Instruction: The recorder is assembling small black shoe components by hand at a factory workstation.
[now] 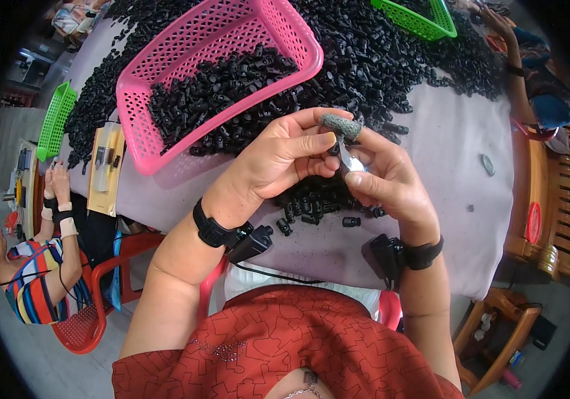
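Note:
My left hand (278, 149) pinches a small black plastic part (333, 149) between thumb and fingers. My right hand (394, 174) is closed on a small knife with a shiny metal blade (347, 159), its edge close against the part; whether they touch I cannot tell. A speckled grey wrap (341, 125) covers my right index finger. Both hands meet above the table, just past a small group of loose black parts (311, 203). The handle of the knife is mostly hidden in my right palm.
A pink basket (221, 118) holding many black parts stands left of my hands. Behind it spreads a large heap of black parts (358, 60). Green baskets (56, 123) stand at the left and far right. Co-workers sit on both sides; a red chair (102, 292) is at left.

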Motion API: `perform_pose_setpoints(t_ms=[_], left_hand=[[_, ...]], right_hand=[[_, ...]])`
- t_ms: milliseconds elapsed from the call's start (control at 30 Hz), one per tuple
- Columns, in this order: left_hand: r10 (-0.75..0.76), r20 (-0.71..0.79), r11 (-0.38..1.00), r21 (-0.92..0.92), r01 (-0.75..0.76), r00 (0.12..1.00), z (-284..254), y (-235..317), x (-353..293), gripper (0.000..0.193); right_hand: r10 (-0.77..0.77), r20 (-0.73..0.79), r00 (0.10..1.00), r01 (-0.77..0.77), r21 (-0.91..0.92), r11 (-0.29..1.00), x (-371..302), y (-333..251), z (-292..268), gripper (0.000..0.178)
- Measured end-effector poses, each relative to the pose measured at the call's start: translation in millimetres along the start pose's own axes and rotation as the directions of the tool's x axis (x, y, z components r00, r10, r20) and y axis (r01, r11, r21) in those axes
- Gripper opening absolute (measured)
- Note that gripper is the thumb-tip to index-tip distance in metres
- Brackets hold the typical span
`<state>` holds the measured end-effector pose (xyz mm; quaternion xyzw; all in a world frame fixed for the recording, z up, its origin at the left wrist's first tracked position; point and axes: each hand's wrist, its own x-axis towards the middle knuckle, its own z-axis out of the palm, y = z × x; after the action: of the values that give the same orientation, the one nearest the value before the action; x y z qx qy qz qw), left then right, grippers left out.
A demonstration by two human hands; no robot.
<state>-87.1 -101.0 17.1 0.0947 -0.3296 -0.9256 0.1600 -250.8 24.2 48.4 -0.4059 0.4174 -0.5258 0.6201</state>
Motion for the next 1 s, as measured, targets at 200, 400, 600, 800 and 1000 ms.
perform_pose_setpoints(t_ms=[200,400,600,800,1000], left_hand=[[0.000,0.015,1.000,-0.015,0.000,1.000,1,0,-1,0.046],[-0.019,0.016,1.000,-0.014,0.019,1.000,-2,-1,1,0.047],[-0.022,0.025,1.000,0.003,0.022,0.999,-1,0,2,0.047],[-0.009,0.074,1.000,0.000,0.009,0.997,-2,0,2,0.049],[-0.042,0.072,0.998,-0.039,0.045,0.997,-1,1,1,0.047]], right_hand=[[-0.005,-0.006,1.000,0.005,0.037,0.999,1,2,1,0.061],[0.007,-0.025,1.000,-0.006,0.018,1.000,4,8,-8,0.047],[0.002,0.007,1.000,-0.003,0.109,0.994,4,7,-6,0.051],[-0.024,0.068,0.997,0.018,0.078,0.997,2,7,-5,0.064],[-0.012,0.071,0.997,0.006,0.093,0.996,2,9,-9,0.061]])
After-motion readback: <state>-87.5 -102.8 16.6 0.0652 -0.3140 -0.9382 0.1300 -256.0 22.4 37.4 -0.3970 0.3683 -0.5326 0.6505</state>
